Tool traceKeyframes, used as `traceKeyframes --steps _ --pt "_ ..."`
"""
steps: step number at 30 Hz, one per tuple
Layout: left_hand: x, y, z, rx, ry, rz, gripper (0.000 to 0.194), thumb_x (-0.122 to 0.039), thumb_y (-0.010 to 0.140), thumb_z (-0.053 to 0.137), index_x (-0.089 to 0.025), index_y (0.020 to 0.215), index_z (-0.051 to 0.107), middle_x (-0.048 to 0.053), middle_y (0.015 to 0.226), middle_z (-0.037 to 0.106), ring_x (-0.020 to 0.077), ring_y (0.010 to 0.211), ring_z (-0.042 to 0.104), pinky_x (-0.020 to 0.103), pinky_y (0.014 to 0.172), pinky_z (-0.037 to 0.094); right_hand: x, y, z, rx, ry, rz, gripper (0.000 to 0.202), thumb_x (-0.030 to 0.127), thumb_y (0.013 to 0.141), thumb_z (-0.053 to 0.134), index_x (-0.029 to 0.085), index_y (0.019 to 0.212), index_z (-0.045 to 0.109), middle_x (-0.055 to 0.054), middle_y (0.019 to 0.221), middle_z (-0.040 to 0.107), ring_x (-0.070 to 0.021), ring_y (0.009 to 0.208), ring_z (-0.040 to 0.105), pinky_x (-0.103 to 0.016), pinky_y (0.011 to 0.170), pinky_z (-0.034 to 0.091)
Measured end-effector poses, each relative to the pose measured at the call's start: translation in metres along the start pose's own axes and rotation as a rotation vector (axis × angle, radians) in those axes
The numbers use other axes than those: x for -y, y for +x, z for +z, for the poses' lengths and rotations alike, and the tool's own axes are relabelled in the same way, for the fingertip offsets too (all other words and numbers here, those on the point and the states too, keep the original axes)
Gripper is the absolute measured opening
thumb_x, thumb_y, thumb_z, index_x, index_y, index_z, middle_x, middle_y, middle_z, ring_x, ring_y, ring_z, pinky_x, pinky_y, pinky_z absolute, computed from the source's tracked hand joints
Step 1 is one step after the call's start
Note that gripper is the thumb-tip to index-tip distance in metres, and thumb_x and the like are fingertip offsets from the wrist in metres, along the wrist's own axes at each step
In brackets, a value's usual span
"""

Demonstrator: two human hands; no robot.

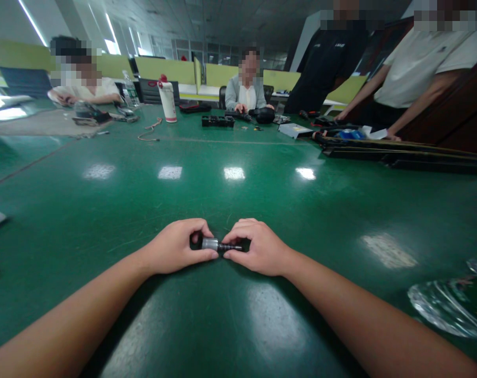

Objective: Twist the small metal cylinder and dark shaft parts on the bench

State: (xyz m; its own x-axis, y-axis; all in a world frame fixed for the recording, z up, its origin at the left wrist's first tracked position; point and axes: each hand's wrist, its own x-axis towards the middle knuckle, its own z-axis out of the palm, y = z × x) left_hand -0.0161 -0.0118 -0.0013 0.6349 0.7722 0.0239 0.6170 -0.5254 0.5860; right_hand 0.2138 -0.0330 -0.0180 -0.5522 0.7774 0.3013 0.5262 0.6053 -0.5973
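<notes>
Low over the green table, a small grey metal cylinder with a dark ribbed shaft [210,244] lies sideways between my two hands. Thumb and fingers of my left hand [179,247] are closed around the cylinder end. My right hand [262,247] pinches the ribbed shaft, whose thin tip points right into its palm. The hands are close together, fingertips almost meeting. Fingers hide part of the piece, and I cannot tell its exact kind.
A clear plastic bottle [451,307] lies at the right edge. Across the green table [223,199] stand a white bottle with a red lid [168,100], a black case [217,121] and long dark panels [404,152]. Several people are at the far side.
</notes>
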Motion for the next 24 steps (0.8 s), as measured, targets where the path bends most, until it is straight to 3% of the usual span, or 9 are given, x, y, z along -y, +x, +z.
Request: traceKeyframes --steps 24 --pt "0.0016 -0.0005 -0.001 -0.015 -0.069 -0.017 0.028 -0.045 0.079 0.069 -0.018 0.087 0.063 -0.001 0.075 0.061 0.0154 0.068 0.056 0.025 0.062 0.04 -0.0093 -0.0014 -0.0077 -0.028 -0.036 0.028 0.009 0.016 0.071 0.075 0.019 0.078 0.07 0.0 0.072 0.066 -0.0151 0.072 0.059 -0.03 0.074 0.042"
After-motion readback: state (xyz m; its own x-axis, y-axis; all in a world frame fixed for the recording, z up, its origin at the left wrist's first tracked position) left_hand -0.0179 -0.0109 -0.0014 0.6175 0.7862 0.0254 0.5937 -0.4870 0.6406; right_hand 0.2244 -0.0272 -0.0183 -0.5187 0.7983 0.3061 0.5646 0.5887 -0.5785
